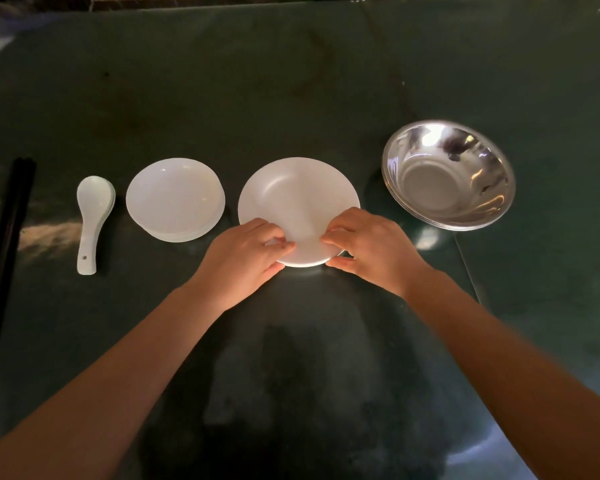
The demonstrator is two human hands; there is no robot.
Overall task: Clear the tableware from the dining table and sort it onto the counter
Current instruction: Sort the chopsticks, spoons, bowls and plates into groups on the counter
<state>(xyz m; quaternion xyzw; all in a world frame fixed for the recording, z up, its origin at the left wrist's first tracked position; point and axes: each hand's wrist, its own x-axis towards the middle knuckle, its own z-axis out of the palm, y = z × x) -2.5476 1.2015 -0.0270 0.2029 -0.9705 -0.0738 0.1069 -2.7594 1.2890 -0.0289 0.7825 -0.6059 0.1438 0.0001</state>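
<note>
White plate (291, 195): both grips pinch its near rim | left hand (248, 251) | right hand (368, 245)

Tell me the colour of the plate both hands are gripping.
White; the plate shows plainly in the head view, left hand and right hand pinching its near rim.

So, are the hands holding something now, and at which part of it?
Yes. Both the left hand and the right hand pinch the large white plate at its near rim, fingers on top and thumbs at the edge.
</note>
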